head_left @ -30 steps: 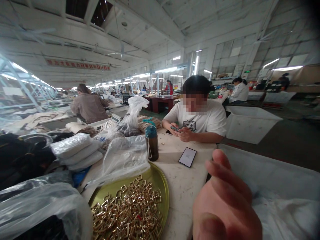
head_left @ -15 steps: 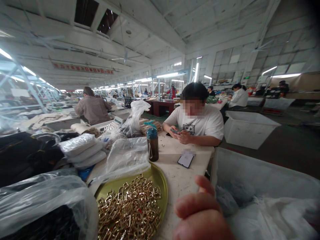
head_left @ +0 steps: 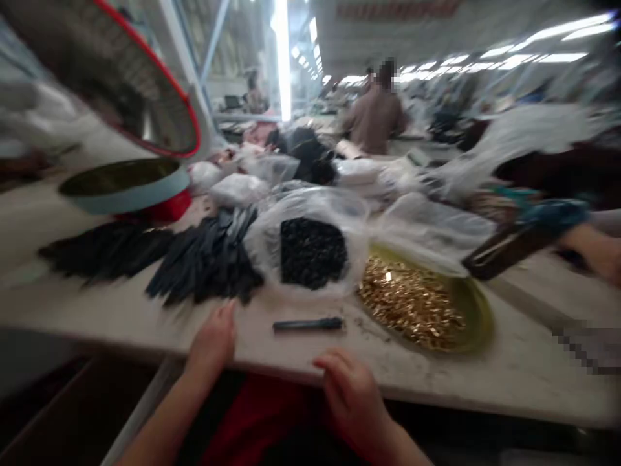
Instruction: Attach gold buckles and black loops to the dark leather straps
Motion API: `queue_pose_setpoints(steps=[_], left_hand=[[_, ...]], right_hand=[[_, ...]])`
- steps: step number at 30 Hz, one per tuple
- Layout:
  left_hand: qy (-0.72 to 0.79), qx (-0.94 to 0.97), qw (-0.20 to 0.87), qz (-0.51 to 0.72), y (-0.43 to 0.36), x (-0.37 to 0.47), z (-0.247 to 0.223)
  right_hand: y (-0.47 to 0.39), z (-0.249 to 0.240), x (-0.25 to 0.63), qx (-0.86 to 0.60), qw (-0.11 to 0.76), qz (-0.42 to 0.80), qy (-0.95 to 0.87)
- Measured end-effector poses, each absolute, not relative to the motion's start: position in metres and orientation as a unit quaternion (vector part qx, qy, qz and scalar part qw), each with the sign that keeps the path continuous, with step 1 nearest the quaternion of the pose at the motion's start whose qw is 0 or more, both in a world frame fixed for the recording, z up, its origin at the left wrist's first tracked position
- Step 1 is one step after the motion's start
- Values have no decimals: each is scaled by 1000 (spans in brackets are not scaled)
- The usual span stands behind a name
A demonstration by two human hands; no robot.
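Observation:
My left hand [head_left: 213,340] is at the table's front edge, just below a pile of dark strips [head_left: 204,265]; its fingers are smeared by motion. At the same edge my right hand [head_left: 347,382] hovers with bent fingers somewhat apart and nothing visible in them. Between and beyond the hands lies a dark pen-like stick [head_left: 308,325]. Behind it a clear plastic bag [head_left: 356,213] gapes, holding small black pieces [head_left: 313,252]. To the right, gold rectangular rings [head_left: 412,301] are heaped in a round olive-gold tray [head_left: 478,317].
A second bunch of dark strips [head_left: 107,249] lies left, below a round shallow tray [head_left: 126,188] on a red base. A red-rimmed fan [head_left: 145,97] stands behind. At far right, a person's hand [head_left: 594,249] is by a tilted bottle [head_left: 519,243]. Plastic packets [head_left: 240,189] lie behind.
The view has swung left and down onto the table. A blurred hand was close to the camera; now both my hands show at the edge. The bottle stood upright before and is tilted now.

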State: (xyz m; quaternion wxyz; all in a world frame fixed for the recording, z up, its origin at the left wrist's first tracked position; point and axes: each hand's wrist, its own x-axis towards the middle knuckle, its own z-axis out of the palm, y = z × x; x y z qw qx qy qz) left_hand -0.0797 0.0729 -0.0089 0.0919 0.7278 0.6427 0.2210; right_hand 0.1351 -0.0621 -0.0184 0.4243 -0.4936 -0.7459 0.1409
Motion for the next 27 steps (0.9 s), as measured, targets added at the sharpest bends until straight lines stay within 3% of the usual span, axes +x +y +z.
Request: queue_pose_setpoints(steps=[6,11,14,19,27], left_hand=[[715,550,331,278,4,-144,-15],[588,396,606,361,-33,-120,5],[480,246,757,368,-52,-104,10],[447,227,826,256,-60,-81,4],[465,296,819,160,-48,-61,-4]], right_hand=[[-71,-29,122,-468,342,240,-779],[-66,-27,93,-522,297,392,-697],[-55,-24,84,-531,324,551,-557],[-28,-22,101,-506,460,662,-308],[-15,-23,135,-543,504,629,-235]])
